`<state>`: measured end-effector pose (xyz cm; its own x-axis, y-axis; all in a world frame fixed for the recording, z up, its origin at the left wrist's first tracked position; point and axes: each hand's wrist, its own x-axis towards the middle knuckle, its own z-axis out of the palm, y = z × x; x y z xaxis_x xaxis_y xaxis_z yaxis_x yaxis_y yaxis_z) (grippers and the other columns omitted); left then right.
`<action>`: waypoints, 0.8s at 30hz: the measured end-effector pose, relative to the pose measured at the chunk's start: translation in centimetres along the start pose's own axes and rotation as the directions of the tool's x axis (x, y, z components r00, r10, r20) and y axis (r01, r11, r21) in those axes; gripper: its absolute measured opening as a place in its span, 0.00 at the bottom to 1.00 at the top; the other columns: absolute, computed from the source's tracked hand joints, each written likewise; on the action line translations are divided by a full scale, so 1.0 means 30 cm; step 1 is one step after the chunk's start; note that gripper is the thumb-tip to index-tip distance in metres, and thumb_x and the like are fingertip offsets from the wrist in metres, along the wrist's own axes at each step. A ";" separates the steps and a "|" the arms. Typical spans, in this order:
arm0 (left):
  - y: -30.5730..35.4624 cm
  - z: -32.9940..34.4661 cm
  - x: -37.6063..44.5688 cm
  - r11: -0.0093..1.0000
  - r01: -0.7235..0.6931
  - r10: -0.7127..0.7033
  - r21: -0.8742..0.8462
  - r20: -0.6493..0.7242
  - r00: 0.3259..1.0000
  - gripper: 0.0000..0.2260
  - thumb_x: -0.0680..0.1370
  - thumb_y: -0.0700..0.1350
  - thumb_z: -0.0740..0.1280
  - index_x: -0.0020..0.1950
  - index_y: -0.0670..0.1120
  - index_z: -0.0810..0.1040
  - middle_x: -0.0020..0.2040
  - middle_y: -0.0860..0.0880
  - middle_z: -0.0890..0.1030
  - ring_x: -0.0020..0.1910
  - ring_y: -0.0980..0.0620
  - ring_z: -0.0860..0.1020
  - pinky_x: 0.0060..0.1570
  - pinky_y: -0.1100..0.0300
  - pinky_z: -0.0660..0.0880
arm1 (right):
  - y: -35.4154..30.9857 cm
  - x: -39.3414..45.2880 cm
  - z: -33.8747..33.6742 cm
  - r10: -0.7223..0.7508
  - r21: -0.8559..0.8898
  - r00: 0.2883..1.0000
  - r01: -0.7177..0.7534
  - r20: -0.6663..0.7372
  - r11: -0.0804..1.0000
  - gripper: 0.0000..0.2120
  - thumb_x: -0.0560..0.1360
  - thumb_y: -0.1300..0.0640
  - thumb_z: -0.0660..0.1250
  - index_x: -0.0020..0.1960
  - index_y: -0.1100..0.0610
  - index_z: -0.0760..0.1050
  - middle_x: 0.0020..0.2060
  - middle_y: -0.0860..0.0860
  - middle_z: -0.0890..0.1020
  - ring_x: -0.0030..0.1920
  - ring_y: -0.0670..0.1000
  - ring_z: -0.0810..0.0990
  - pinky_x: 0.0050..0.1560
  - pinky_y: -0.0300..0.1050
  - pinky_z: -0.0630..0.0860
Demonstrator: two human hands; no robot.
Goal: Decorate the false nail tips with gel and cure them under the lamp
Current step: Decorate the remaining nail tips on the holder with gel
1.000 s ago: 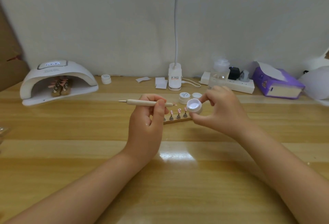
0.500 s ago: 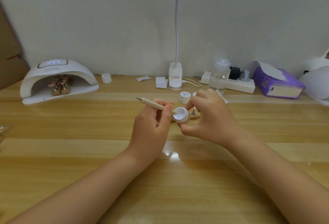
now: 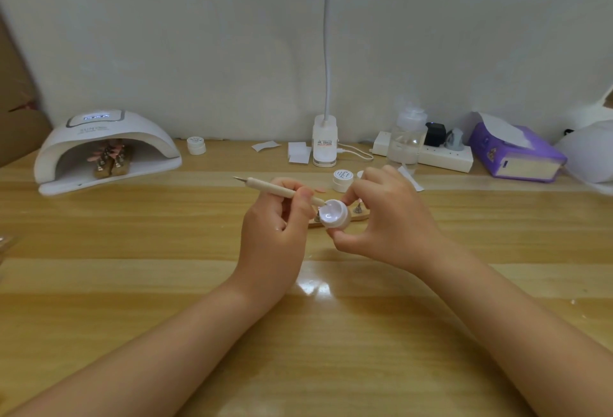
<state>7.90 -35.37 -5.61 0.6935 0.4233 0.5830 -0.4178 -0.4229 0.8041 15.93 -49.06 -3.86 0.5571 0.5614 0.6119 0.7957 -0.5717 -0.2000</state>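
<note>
My left hand [image 3: 275, 227] grips a wooden dotting tool [image 3: 272, 188], whose near tip rests in a small open gel pot [image 3: 335, 214]. My right hand [image 3: 391, 217] holds that white pot tilted toward me above the table. Behind the pot lies a wooden nail stand [image 3: 360, 216] with metal clips, mostly hidden by pot and fingers. The white curing lamp [image 3: 106, 141] sits at the back left, its display lit, with another stand of pink nail tips [image 3: 109, 158] inside.
A closed gel pot [image 3: 342, 180] stands just behind my hands, another [image 3: 196, 145] by the lamp. A desk lamp base [image 3: 325, 144], clear bottle [image 3: 406, 141], power strip [image 3: 444, 156] and purple tissue box [image 3: 517, 154] line the back edge of the wooden table [image 3: 166, 267].
My right hand brought the open pot down and left toward my left hand. The tool swung from level to slanted, and its tip went into the pot.
</note>
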 end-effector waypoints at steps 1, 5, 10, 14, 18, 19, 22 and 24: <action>0.002 0.001 0.002 1.000 0.013 -0.013 -0.029 -0.013 1.000 0.07 0.79 0.47 0.62 0.42 0.53 0.74 0.33 0.58 0.80 0.33 0.59 0.77 0.34 0.70 0.72 | 0.002 0.000 0.000 0.002 0.005 1.000 -0.002 -0.002 1.000 0.15 0.60 0.47 0.75 0.39 0.55 0.76 0.33 0.42 0.66 0.39 0.48 0.65 0.40 0.42 0.62; 0.010 0.003 0.012 0.975 0.126 -0.137 -0.182 -0.052 0.989 0.07 0.80 0.43 0.62 0.43 0.49 0.76 0.31 0.56 0.81 0.33 0.62 0.78 0.36 0.72 0.72 | 0.003 -0.003 0.003 0.007 0.054 1.000 -0.006 -0.009 0.999 0.15 0.61 0.45 0.74 0.38 0.54 0.75 0.32 0.39 0.64 0.39 0.48 0.66 0.39 0.42 0.63; -0.002 0.003 0.027 0.896 0.287 -0.318 -0.339 -0.036 0.948 0.07 0.81 0.42 0.61 0.44 0.44 0.75 0.29 0.52 0.81 0.29 0.60 0.77 0.32 0.69 0.73 | 0.012 0.002 0.012 0.051 0.149 0.999 -0.048 -0.014 0.988 0.16 0.61 0.45 0.75 0.37 0.54 0.75 0.32 0.40 0.66 0.39 0.49 0.68 0.40 0.42 0.65; -0.022 0.005 0.036 0.842 0.368 -0.413 -0.394 -0.033 0.910 0.09 0.81 0.42 0.61 0.42 0.44 0.76 0.28 0.51 0.80 0.29 0.57 0.75 0.31 0.67 0.72 | 0.013 -0.001 0.017 0.096 0.218 0.994 -0.084 -0.043 0.972 0.16 0.61 0.45 0.75 0.37 0.54 0.75 0.32 0.42 0.68 0.39 0.49 0.69 0.40 0.41 0.65; -0.030 0.004 0.040 0.802 0.408 -0.460 -0.436 -0.017 0.888 0.10 0.81 0.40 0.60 0.41 0.43 0.76 0.28 0.50 0.80 0.28 0.57 0.74 0.30 0.67 0.72 | 0.013 -0.002 0.018 0.095 0.233 0.994 -0.083 -0.044 0.969 0.16 0.61 0.44 0.75 0.37 0.54 0.76 0.32 0.42 0.68 0.39 0.48 0.69 0.40 0.39 0.64; -0.031 0.003 0.040 0.796 0.414 -0.468 -0.442 -0.016 0.883 0.10 0.81 0.40 0.60 0.41 0.43 0.76 0.28 0.50 0.80 0.28 0.56 0.74 0.30 0.67 0.72 | 0.014 -0.002 0.018 0.093 0.233 0.995 -0.081 -0.041 0.969 0.15 0.61 0.43 0.75 0.37 0.54 0.76 0.32 0.42 0.68 0.38 0.48 0.69 0.39 0.39 0.64; -0.028 -0.001 0.044 0.781 0.420 -0.480 -0.462 -0.015 0.877 0.12 0.81 0.40 0.60 0.40 0.43 0.77 0.28 0.50 0.80 0.28 0.56 0.74 0.30 0.67 0.72 | 0.018 -0.004 0.019 0.098 0.225 0.995 -0.089 -0.029 0.970 0.15 0.62 0.44 0.75 0.37 0.53 0.75 0.32 0.42 0.68 0.39 0.48 0.68 0.39 0.39 0.63; -0.023 -0.003 0.047 0.763 0.413 -0.478 -0.497 -0.004 0.878 0.12 0.81 0.40 0.60 0.40 0.43 0.77 0.29 0.50 0.80 0.28 0.56 0.75 0.30 0.67 0.72 | 0.022 -0.003 0.018 0.113 0.221 0.993 -0.104 -0.028 0.970 0.15 0.62 0.44 0.76 0.37 0.53 0.75 0.32 0.42 0.67 0.39 0.48 0.68 0.40 0.39 0.63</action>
<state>9.11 -34.42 -5.35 0.8068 0.5768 0.1281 -0.3239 0.2504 0.9123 16.54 -49.15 -4.45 0.6367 0.4765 0.6063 0.7661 -0.4804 -0.4269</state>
